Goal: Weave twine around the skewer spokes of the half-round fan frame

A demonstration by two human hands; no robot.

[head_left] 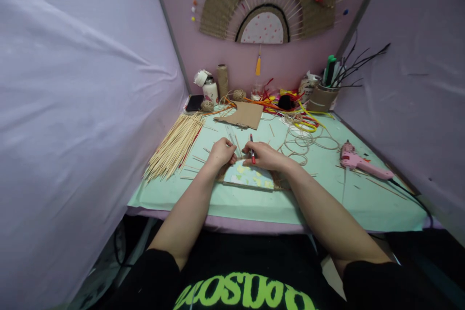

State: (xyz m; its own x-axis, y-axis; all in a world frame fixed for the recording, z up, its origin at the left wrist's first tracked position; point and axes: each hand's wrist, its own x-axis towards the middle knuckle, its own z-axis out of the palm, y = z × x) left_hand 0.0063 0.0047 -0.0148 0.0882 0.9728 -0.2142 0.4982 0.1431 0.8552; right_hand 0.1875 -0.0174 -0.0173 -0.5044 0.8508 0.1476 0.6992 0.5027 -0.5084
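Holding a red-and-black pen [253,149] between the fingers of the right hand [267,156], right at the curved far edge of a half-round patterned panel [249,177]. Bent toward the same edge, just beside the right fingers, with the left hand [224,152] and its fingers drawn together (cannot tell whether around anything). Lying with that panel on the tabletop [225,207], between both forearms, with the straight edge toward the body. Spread well apart from the fingers, with a stick bundle [174,149] leftward and a pink glue gun [366,165] rightward.
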